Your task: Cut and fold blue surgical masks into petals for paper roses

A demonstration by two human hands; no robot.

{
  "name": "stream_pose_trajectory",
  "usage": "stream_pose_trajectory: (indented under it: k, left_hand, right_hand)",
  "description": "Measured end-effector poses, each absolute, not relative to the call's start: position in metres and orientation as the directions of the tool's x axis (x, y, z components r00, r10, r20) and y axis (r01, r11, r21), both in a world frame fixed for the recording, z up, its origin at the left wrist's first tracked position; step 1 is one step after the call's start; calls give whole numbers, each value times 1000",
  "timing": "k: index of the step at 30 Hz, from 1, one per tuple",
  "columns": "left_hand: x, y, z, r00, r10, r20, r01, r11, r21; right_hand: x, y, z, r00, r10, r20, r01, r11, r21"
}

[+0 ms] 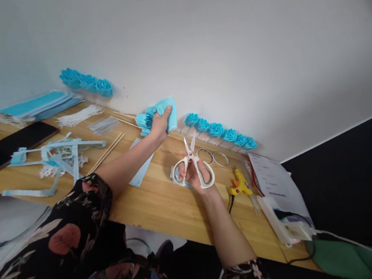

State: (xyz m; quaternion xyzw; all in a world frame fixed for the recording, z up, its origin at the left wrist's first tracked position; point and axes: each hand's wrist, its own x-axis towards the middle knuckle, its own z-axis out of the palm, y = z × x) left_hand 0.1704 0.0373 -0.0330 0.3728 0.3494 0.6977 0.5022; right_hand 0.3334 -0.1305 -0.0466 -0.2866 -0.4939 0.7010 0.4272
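My left hand reaches to the far edge of the wooden table and grips a light-blue piece of mask fabric, just above a blue fabric rose. My right hand is closed around the handles of white scissors, whose blades point up and away. A small blue fabric scrap lies under that hand.
Rows of blue fabric roses line the wall. A stack of blue masks, white ear loops, cut scraps, wooden sticks, a phone, wire rings, a yellow glue gun and papers lie about.
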Motion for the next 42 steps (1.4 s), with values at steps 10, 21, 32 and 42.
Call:
stream_pose_trajectory:
  k: [10, 21, 32, 42]
  left_hand:
    - [180, 30, -36, -299, 937, 179, -462, -307, 832]
    - [186, 27, -42, -313, 931, 190, -428, -316, 846]
    - [194, 14, -45, -285, 936, 206, -374, -306, 875]
    - [201, 1, -43, -260, 940, 222, -364, -308, 879]
  right_hand:
    - [319, -141, -49, -492, 870, -15, -308, -190, -932]
    - [319, -137, -55, -469, 882, -37, -348, -223, -911]
    - [321, -129, -63, -423, 904, -58, -322, -210, -923]
    - [323, -127, -66, -413, 909, -55, -359, -218, -908]
